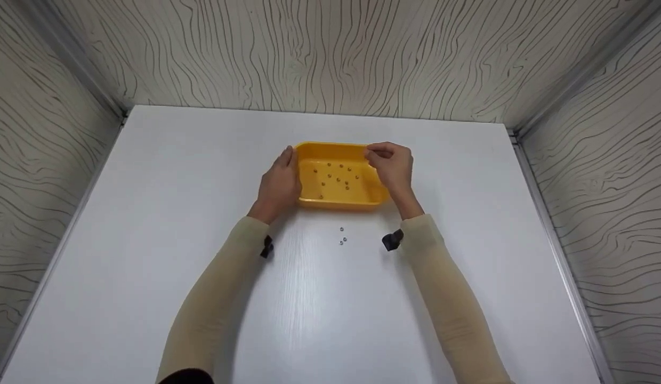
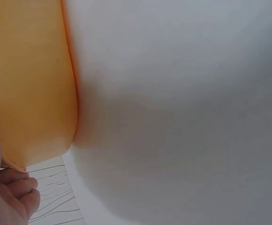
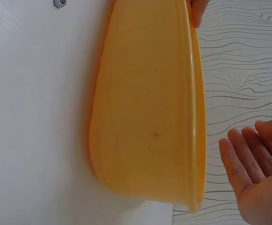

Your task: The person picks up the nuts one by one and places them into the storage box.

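Observation:
A yellow plastic tray [image 1: 341, 204] sits on the white table with several small metal nuts [image 1: 338, 180] scattered over its floor. At its left end, my left hand [image 1: 280, 184] grips the rim; curled fingers [image 2: 21, 187] show by the corner in the left wrist view. Over the tray's far right corner hovers my right hand [image 1: 395, 166], its thumb and fingertips drawn close together. In the right wrist view the right fingers [image 3: 243, 154] are above the rim, slightly bent. I cannot tell whether a nut lies between the right thumb and forefinger.
Three loose nuts [image 1: 341, 239] lie on the white table [image 1: 309, 298] in front of the tray; one nut [image 3: 60, 3] also appears at the top of the right wrist view. A wood-grain patterned wall [image 1: 320, 58] rises behind the table, with similar panels on both sides.

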Available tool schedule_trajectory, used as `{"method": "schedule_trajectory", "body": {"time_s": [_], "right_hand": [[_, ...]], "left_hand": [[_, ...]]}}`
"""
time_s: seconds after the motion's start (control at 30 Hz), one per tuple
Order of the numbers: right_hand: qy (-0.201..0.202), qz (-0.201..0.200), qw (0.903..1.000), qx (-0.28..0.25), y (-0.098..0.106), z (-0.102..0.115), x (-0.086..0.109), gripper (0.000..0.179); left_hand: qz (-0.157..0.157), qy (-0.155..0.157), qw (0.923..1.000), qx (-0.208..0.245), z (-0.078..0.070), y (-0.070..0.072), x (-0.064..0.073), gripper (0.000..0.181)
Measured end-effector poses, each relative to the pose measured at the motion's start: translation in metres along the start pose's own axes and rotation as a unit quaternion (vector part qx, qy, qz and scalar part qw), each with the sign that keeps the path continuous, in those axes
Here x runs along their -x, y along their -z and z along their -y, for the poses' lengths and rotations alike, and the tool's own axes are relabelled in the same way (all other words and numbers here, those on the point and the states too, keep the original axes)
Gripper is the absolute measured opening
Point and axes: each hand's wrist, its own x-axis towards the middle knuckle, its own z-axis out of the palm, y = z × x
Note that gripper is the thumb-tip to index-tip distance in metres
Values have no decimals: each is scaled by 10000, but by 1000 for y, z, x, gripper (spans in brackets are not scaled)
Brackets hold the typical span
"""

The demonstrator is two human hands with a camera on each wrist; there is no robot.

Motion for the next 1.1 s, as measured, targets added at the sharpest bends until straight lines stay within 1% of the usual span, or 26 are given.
{"method": "schedule_trajectory", "body": {"time_s": [0.2,0.43,0.63,0.83,1.1], "right_hand": [[275,65,9995,115,4,3,5,15],[582,87,9980,229,7,6,14,15],[783,233,9966,95,9,8,24,14],[1000,449,9940,45,12,13,34,17],[1238,680,9899,96,15,19,48,19]], "left_hand": [[-3,39,10000,1,0,1,0,56],[-124,-146,9992,-344,0,1,-1,55],[-69,-113,9995,-270,0,1,-1,56],[-162,-188,9993,-295,0,1,-1,55],[-3,-32,9997,-262,-1,0,-2,58]]}}
